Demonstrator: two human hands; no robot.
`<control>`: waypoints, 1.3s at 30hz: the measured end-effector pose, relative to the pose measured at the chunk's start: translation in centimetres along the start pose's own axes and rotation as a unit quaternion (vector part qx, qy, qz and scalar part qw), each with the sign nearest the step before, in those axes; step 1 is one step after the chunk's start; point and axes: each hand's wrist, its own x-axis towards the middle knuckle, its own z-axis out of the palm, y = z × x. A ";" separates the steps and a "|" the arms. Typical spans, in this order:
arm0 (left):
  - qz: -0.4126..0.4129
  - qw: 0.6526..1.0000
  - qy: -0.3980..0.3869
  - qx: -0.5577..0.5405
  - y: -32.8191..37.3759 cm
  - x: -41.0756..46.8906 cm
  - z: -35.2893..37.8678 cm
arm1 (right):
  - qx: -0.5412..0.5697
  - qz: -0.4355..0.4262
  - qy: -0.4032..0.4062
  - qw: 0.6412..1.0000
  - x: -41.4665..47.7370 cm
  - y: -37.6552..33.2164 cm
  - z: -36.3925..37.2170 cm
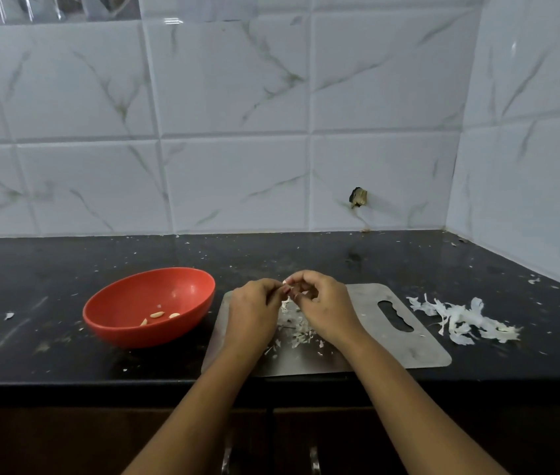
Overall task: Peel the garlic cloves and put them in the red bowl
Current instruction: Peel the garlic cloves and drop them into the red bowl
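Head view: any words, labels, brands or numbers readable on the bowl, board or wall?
None: no text is readable.
The red bowl, steel board, wall tiles and counter carry no print.
The garlic clove pinched between left hand and right hand is mostly hidden.

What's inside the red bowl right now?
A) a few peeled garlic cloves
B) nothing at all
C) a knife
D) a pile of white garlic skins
A: a few pale peeled cloves lie at the bottom of the red bowl, with no skins heaped in it and no knife.
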 end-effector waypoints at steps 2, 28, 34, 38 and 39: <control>-0.005 1.000 0.004 -0.010 -0.1 -0.2 0.0 | -0.010 -0.012 0.000 1.000 -0.1 0.0 0.1; -0.020 0.996 -0.031 -0.084 0.8 -1.0 -0.5 | 0.052 -0.004 -0.012 0.999 -0.4 -0.5 -0.8; -0.020 0.996 -0.031 -0.079 0.9 -1.0 -0.4 | 0.050 0.004 -0.016 0.999 -0.5 -0.6 -0.8; -0.022 0.994 -0.024 -0.106 1.1 -1.1 -0.5 | 0.060 0.007 0.002 0.998 -0.4 -0.5 -0.7; -0.026 0.993 -0.022 -0.114 1.2 -1.1 -0.5 | 0.056 0.006 0.007 0.998 -0.4 -0.5 -0.7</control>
